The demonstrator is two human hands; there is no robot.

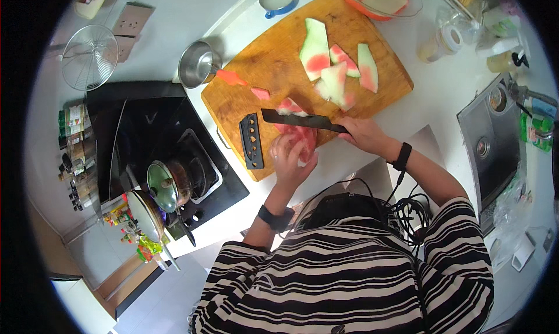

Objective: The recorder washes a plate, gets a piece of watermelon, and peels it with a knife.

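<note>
My right hand (364,133) grips the handle of a kitchen knife with a dark blade (301,120). The blade lies across a red piece of watermelon (305,135) on the wooden cutting board (257,54). Fingers of my left hand (291,159) hold this piece at its near end and cover part of it. Beyond the blade shows a part with some white rind (290,107). A small red watermelon chunk (260,93) lies to the left. Several cut rind pieces (315,45) are farther back on the board, some overlapping.
A black piece with a row of holes (252,142) lies on the board's left side. A steel saucepan (196,65) with an orange handle stands at its edge. Left is a black cooktop (144,128) with a glass-lidded pot (163,185); right, a sink (498,176). Black cables (410,220) hang before me.
</note>
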